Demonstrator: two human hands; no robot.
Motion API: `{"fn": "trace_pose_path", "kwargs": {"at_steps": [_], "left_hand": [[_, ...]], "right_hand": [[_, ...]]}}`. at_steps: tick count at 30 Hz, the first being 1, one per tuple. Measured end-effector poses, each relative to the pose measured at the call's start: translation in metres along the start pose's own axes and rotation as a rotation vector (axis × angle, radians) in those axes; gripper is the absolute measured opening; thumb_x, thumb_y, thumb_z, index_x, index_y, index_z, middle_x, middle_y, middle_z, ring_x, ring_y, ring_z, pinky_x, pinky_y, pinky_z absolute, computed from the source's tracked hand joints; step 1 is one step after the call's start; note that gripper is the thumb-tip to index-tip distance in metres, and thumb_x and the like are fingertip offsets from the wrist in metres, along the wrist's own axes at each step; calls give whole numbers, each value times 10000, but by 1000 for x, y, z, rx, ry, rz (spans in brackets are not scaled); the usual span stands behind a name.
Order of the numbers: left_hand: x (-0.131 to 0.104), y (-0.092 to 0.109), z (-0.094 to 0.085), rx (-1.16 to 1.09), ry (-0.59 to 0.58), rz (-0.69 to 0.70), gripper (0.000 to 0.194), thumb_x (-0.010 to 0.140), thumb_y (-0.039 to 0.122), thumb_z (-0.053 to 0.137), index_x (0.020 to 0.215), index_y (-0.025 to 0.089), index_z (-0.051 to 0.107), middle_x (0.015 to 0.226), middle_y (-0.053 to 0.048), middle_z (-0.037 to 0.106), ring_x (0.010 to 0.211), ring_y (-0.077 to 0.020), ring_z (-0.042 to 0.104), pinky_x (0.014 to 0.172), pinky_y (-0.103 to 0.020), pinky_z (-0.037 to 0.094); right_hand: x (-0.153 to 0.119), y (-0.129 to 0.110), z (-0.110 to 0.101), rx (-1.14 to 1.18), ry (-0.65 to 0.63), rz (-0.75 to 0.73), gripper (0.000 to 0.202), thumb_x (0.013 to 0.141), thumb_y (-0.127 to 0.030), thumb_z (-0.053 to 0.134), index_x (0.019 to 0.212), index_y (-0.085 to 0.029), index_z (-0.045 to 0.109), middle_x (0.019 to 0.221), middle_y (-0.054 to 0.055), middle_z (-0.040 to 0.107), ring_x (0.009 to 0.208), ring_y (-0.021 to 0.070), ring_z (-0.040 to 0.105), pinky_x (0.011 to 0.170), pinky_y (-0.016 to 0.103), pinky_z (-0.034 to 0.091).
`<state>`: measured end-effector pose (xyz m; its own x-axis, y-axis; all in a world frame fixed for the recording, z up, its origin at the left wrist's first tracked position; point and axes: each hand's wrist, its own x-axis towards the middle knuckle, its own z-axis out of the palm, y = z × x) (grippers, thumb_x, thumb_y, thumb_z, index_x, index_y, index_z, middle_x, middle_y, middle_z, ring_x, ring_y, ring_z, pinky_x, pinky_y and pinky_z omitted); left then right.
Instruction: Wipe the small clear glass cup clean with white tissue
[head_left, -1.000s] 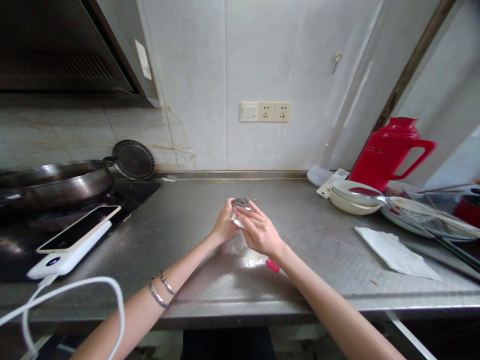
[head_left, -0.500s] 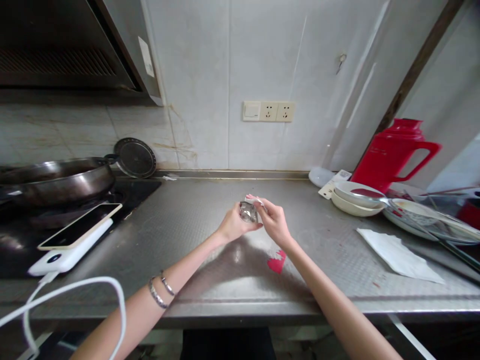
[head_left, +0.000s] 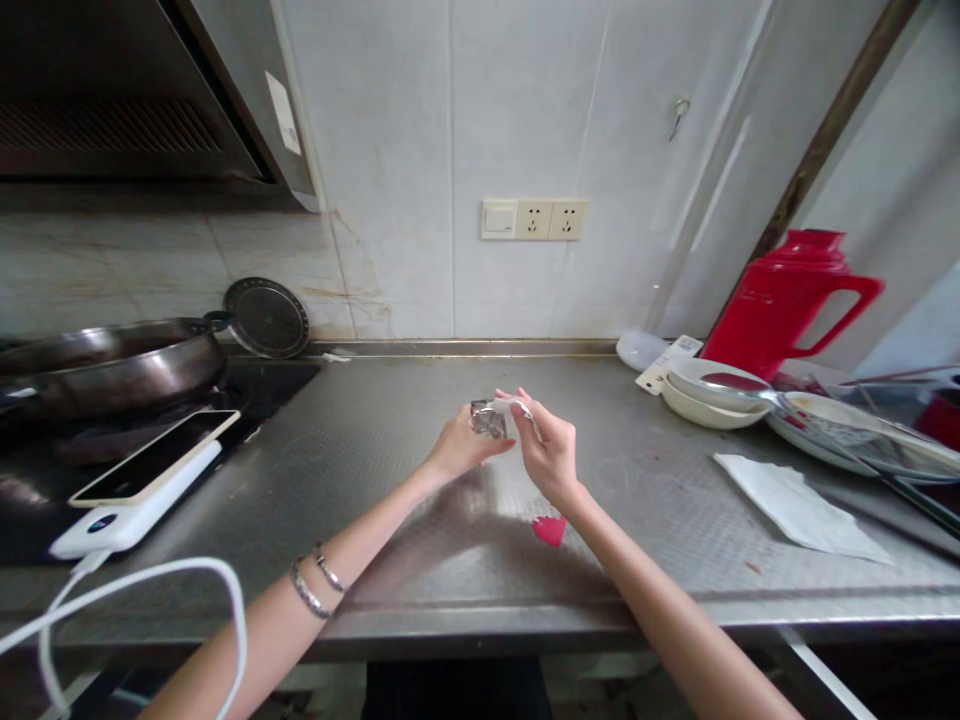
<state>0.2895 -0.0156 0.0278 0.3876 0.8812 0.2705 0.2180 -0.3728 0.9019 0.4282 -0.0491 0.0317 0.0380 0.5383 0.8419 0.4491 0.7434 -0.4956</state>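
Over the middle of the counter, my left hand [head_left: 459, 446] is closed around a small clear glass [head_left: 489, 420]. The glass looks tilted, and fingers cover part of it. My right hand [head_left: 549, 445] pinches a crumpled white tissue [head_left: 517, 405] against the near side of the glass's rim. Whether part of the tissue goes inside the glass I cannot tell. A pink patch [head_left: 550, 530] shows on the steel counter [head_left: 375, 430] below my right wrist.
To the left, a pan [head_left: 112, 370] sits on the stove, beside a phone [head_left: 157, 458] lying on a cabled power bank [head_left: 142, 510]. A red thermos [head_left: 780, 300], stacked bowls [head_left: 705, 405], plates and a flat white paper towel [head_left: 799, 508] are at right.
My left hand and the glass have shifted slightly left. My right hand has turned a little, and more of the white tissue shows between its fingers. The camera view has moved slightly.
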Motion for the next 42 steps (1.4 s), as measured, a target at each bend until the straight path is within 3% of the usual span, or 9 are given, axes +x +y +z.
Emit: {"fn": "trace_pose_path", "kwargs": {"at_steps": [3,8,11,22,27,30,35,38,42], "left_hand": [[-3,-2,3,29,40,-4,446,584,327,775,980,157,660,776,-30,687,674,-163,621,554,-229,481],[-8,2,3,107,82,7,631,569,347,796,1143,164,605,980,-88,703,864,-228,659,689,-272,508],[-8,6,1,174,58,42,613,603,338,764,1176,195,598,982,-61,709,859,-219,660,705,-273,505],[-2,-9,-5,246,-16,32,235,690,325,660,845,149,677,636,-3,644,523,-131,588,429,-192,412],[6,-25,-12,92,52,-20,352,644,249,693,965,135,606,715,-10,641,466,-105,563,365,-184,410],[9,-19,-14,40,-8,-41,305,664,295,705,913,144,617,608,26,581,433,-92,524,366,-189,418],[6,-13,-8,-100,56,-60,562,602,383,788,1034,143,522,754,-10,627,566,-112,569,447,-209,462],[3,-18,-4,-48,103,34,716,539,355,835,1113,155,457,999,-87,647,818,-174,635,691,-288,527],[0,-22,-4,212,70,115,887,511,367,845,1239,169,380,1136,-135,612,1022,-268,605,890,-403,471]], "right_hand": [[4,9,3,-21,28,-8,284,935,-286,426,1086,-239,661,1126,25,689,1101,217,621,1053,434,421],[5,17,1,29,-238,29,297,935,-281,420,1118,-236,649,1161,47,672,1130,217,602,1008,399,465],[3,16,-1,29,-279,-37,315,936,-227,394,1150,-244,625,1194,42,655,1161,203,580,1044,407,433],[-4,14,-5,-74,-406,-365,408,906,-88,361,1255,-209,534,1247,88,616,1249,193,499,1071,446,410],[-9,5,-2,-42,-455,-424,375,905,-95,388,1223,-202,558,1153,90,668,1209,187,538,1039,399,446],[-8,3,-1,37,-308,-314,328,927,-152,389,1173,-222,595,1154,74,669,1167,187,571,1021,370,444],[2,13,-2,-9,122,211,329,939,-390,413,1017,-188,660,884,35,709,776,168,640,696,262,488],[7,23,3,-52,112,356,440,901,-500,421,744,-150,634,570,-18,549,533,119,456,511,229,346],[6,30,19,89,21,443,478,846,-556,444,590,-158,517,526,-29,447,522,104,369,482,221,270]]}}
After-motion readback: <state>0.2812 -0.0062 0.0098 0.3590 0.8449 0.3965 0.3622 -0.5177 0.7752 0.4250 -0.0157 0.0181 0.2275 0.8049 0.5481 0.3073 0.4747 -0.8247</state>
